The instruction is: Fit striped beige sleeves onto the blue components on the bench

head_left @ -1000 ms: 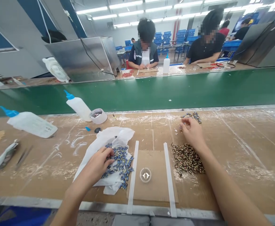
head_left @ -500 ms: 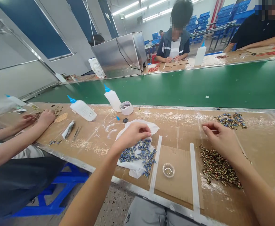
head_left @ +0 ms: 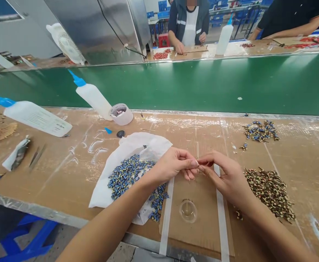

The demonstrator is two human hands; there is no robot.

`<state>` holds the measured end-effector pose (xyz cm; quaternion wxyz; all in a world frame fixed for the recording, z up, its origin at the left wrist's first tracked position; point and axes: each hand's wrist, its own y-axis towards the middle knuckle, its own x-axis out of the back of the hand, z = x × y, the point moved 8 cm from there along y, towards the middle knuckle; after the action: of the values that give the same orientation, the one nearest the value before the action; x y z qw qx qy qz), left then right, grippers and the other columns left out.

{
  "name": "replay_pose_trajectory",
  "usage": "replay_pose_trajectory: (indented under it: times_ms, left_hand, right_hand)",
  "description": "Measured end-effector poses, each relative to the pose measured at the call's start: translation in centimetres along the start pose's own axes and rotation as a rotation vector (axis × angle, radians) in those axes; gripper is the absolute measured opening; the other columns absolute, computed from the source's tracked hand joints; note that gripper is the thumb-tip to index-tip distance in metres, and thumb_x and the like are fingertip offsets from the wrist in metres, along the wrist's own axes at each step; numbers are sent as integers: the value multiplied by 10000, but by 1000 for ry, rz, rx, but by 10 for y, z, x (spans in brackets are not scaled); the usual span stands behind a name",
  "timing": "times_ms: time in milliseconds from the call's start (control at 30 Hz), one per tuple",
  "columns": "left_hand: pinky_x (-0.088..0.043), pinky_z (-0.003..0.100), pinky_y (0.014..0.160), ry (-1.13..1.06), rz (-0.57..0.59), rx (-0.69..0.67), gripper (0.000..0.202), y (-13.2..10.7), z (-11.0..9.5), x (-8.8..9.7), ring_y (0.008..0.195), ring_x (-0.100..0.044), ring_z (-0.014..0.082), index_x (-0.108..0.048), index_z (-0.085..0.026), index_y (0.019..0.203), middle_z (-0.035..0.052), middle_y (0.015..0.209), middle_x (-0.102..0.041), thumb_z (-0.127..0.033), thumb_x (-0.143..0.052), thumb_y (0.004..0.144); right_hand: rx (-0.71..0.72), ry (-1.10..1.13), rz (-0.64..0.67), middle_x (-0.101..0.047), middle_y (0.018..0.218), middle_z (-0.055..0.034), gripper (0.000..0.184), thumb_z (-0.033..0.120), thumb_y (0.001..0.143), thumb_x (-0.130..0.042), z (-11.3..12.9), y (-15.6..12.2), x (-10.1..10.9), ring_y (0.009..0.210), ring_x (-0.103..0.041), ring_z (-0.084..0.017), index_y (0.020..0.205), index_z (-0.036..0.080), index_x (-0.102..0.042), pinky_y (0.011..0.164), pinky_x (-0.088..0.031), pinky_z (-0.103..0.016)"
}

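My left hand [head_left: 179, 164] and my right hand [head_left: 221, 171] meet fingertip to fingertip above the cardboard piece [head_left: 200, 229]. Both are closed in a pinch; whatever they hold is too small and hidden to name. Beneath them a small clear round dish [head_left: 188, 211] rests on the cardboard between two white tape strips. Small blue-and-yellow pieces [head_left: 128, 174] lie on a white sheet [head_left: 102, 193] beside my left forearm. A heap of small brown-and-cream pieces [head_left: 271, 194] is to the right of my right hand. Behind it lies a smaller pile of blue, yellow and brown pieces [head_left: 262, 131].
Two white squeeze bottles [head_left: 39, 118] with blue nozzles lie tilted at the left, one by a tape roll [head_left: 121, 114]. A tube [head_left: 16, 154] and tweezers [head_left: 37, 157] lie nearby. A green belt [head_left: 176, 85] crosses behind; a co-worker [head_left: 189, 25] sits beyond it.
My hands were apart, the left over the blue pieces, the right near the brown heap; now they have come together in the middle. The view has tilted down and moved closer.
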<state>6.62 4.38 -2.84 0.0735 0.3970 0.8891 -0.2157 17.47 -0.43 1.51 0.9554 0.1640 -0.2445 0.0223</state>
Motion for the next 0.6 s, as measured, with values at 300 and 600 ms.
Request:
replay_pose_trajectory:
  times_ms: [300,600]
  left_hand:
    - [-483,210,520,-29,-22,-57,305,0,-1,-2,524,-598,92,-627,-100,769,31,648,-653,-373,-759,741]
    - [-417,210,658,-195,-46,-170,257,2,3,-14,691,-536,77,-601,-138,831,-17,736,-576,-306,-771,737]
  right_hand:
    - [-21,-2,-76,-647,867,-41,89,174,916,-562,2,-3,2,792,-612,-178,890,227,-629,693,-480,-303]
    - [158,-311,-275,-636,860,-57,132,110,876,-577,15,-12,10,813,-599,-211,830,234,-583,711,-470,-342]
